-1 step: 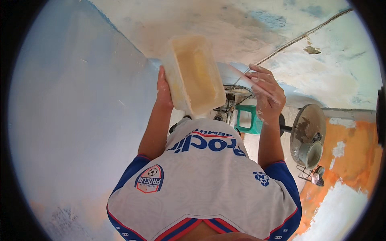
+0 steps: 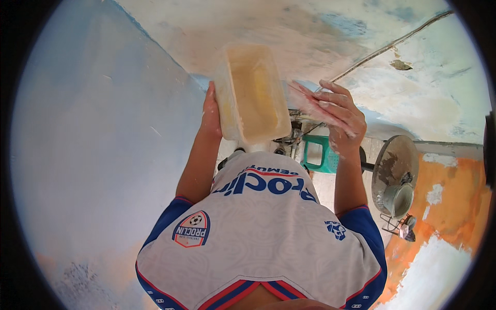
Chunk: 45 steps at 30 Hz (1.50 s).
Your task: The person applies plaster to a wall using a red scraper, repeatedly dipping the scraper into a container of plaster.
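A rectangular translucent plastic tub (image 2: pixel 254 93) is tilted so that its inside faces me, with a yellowish patch showing in it. My left hand (image 2: pixel 211 113) grips its left side, thumb up along the wall and the other fingers hidden. To the right of the tub, my right hand (image 2: pixel 345 114) holds a thin, flat pinkish piece (image 2: pixel 315 106) between thumb and fingers. Motion blurs that piece, so I cannot tell its exact kind. It points toward the tub's right rim; whether it touches is unclear. Whitish dust or paste coats the right fingers.
A bluish wall (image 2: pixel 98 155) rises close on my left, and a patchy wall (image 2: pixel 310 31) with a cable stands ahead. Down to the right are a green plastic stool (image 2: pixel 328 155), a round table (image 2: pixel 385 165) bearing a pot (image 2: pixel 399 200), and an orange wall (image 2: pixel 444 201) with white patches.
The pinkish piece in my right hand has turned, so more of its flat face shows. The tub has tipped slightly; my left hand keeps its grip.
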Each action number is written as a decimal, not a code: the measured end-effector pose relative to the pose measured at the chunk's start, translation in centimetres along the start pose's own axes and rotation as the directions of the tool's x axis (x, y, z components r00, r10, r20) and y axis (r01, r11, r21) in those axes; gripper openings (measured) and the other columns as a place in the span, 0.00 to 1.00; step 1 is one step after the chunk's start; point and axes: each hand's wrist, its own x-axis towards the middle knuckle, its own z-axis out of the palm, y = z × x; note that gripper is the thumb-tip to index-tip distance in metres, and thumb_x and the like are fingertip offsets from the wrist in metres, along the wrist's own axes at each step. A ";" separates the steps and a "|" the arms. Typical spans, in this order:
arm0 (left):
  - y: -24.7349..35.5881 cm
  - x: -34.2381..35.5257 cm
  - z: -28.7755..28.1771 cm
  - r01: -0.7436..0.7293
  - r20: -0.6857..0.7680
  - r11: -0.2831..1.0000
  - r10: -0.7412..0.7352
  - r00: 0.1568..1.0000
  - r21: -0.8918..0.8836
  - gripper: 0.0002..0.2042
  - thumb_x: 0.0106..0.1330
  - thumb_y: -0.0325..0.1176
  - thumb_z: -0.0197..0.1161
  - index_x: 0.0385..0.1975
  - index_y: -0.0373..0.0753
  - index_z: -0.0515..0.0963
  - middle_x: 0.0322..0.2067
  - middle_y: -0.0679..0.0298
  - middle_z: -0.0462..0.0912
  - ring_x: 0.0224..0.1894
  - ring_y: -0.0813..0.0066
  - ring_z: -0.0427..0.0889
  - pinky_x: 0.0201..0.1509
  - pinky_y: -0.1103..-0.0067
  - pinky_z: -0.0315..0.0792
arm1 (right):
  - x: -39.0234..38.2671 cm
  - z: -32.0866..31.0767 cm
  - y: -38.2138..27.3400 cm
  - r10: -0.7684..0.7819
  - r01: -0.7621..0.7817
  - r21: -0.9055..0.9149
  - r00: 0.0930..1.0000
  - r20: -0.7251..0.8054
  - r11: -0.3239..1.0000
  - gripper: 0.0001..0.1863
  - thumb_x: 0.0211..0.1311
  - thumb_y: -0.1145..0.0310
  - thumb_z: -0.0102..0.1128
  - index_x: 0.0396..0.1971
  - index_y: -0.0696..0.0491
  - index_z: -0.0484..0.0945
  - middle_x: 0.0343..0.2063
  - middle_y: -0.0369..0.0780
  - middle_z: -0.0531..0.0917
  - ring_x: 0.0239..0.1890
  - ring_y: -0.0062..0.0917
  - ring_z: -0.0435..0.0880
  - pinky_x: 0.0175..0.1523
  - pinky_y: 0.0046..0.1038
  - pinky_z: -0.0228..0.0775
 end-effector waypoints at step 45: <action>-5.6 5.5 7.3 0.406 -0.148 0.818 -0.379 0.913 0.408 0.30 0.77 0.59 0.50 0.62 0.39 0.76 0.56 0.59 0.83 0.52 0.72 0.85 0.55 0.72 0.81 | 7.2 -9.5 1.5 0.083 0.539 -0.359 0.469 0.879 0.762 0.20 0.67 0.73 0.61 0.54 0.34 0.85 0.35 0.32 0.88 0.51 0.27 0.80 0.67 0.49 0.56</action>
